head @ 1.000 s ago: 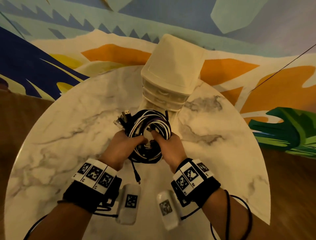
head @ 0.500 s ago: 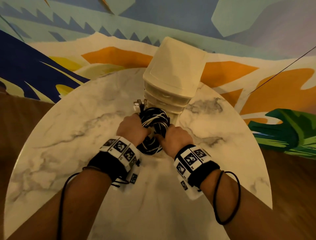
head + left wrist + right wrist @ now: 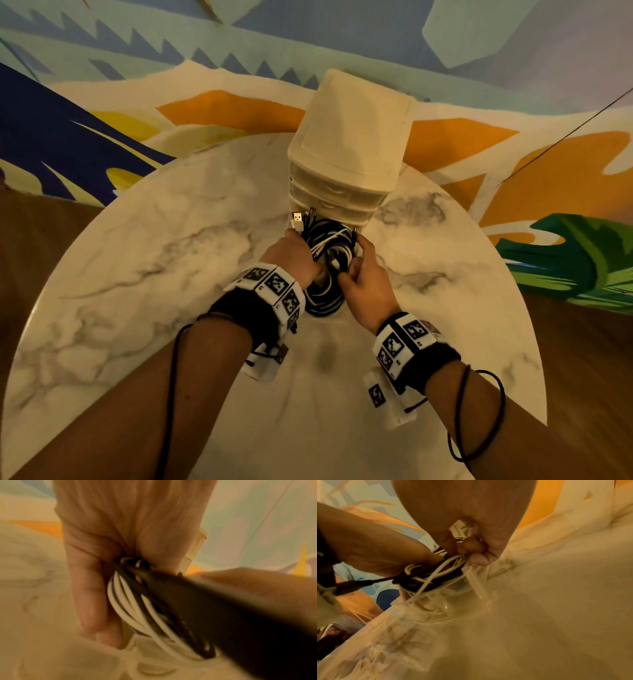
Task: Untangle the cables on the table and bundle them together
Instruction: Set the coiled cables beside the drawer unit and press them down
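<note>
A coil of black and white cables point(image 3: 329, 255) hangs between both hands, close in front of the cream drawer unit point(image 3: 349, 144). My left hand point(image 3: 298, 251) grips the coil's left side, its fingers wrapped round the strands point(image 3: 130, 608). On the right side, my right hand point(image 3: 359, 274) pinches the cables with curled fingers point(image 3: 476, 550). The bundle point(image 3: 433, 574) sits in the mouth of a clear pulled-out drawer point(image 3: 471, 588). USB plugs point(image 3: 298, 219) stick out at the coil's far left.
The round marble table point(image 3: 171, 274) carries the drawer unit at its far edge. A painted wall point(image 3: 102, 120) rises just behind. Wooden floor point(image 3: 582, 342) shows off the table's right and left rims. Thin black cords loop round both forearms.
Both hands carried the coil away from me, from mid-table up to the drawer unit, and lowered it into the open clear drawer. The dangling black end no longer hangs below.
</note>
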The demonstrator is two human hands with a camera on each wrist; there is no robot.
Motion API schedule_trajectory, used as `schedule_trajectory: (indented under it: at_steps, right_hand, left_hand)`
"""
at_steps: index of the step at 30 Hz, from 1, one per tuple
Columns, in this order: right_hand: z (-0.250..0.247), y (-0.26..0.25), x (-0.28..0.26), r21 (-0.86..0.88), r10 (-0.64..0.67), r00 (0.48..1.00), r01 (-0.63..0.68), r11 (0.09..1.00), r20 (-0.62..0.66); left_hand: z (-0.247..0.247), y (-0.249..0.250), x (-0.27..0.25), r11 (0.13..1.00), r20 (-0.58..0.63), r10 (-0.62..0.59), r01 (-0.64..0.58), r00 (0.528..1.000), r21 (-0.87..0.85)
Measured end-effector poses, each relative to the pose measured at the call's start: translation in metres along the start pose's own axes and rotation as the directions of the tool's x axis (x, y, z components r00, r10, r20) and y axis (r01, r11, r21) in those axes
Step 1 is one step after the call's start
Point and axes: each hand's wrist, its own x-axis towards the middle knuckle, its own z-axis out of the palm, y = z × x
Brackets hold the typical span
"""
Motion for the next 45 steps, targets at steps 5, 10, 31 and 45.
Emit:
schedule_trajectory:
  at_steps: [5,10,31,45]
  right_hand:
    - [-0.014,-0.006,0.005,-0.107,0.002,0.990,0.013,0.994,0.139]
    - [-0.016,-0.042,0.008,-0.544,-0.303,0.952,0.275,0.793,0.039]
    - [0.013,-0.062,0.043,-0.530,-0.218,0.837,0.498,0.686,0.503]
    - [0.020,-0.056,0.037,-0.715,-0.279,0.907,0.420,0.559,0.314]
  left_hand:
    - [0.002,0.005,-0.001,0.989,-0.070,-0.012,0.022,0.998,0.146]
    - [-0.002,0.011,-0.004,0.929,-0.103,0.141,-0.096,0.985,0.357]
    - [0.025,-0.018,-0.037,0.932,-0.221,0.281,-0.210,0.934,0.297]
    - [0.037,-0.028,-0.031,0.908,-0.358,0.378,-0.267,0.854,0.323]
